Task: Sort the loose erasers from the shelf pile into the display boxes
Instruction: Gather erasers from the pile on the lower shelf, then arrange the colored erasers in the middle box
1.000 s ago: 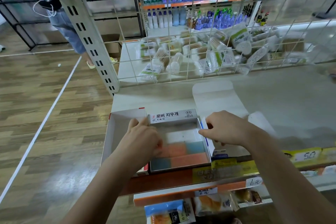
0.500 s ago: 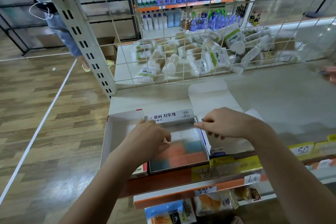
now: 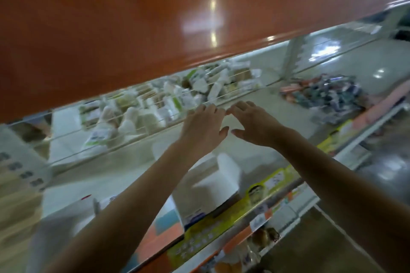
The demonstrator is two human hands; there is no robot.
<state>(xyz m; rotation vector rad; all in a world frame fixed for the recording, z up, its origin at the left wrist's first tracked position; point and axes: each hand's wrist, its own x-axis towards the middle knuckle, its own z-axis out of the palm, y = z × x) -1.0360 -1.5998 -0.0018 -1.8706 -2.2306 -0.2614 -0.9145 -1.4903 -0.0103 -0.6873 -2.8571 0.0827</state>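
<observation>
My left hand [image 3: 203, 127] and my right hand [image 3: 255, 124] are stretched out side by side over the pale shelf [image 3: 261, 104], fingers straight, holding nothing. A heap of loose erasers [image 3: 326, 94] in blue, pink and white wrappers lies on the shelf to the right of my hands. The display box [image 3: 164, 231] with orange and blue erasers sits at the shelf's front edge, under my left forearm. An open white box [image 3: 218, 180] stands beside it, between my arms. The view is blurred.
An orange shelf edge [image 3: 155, 20] overhangs the top of the view. A wire grid [image 3: 155, 122] backs the shelf, with white packets [image 3: 137, 113] behind it. Yellow price labels [image 3: 273, 182] line the front rail.
Both hands have left the display box and reached forward and up over the shelf. The camera has swung right and tilted, bringing the eraser heap and upper shelf into view.
</observation>
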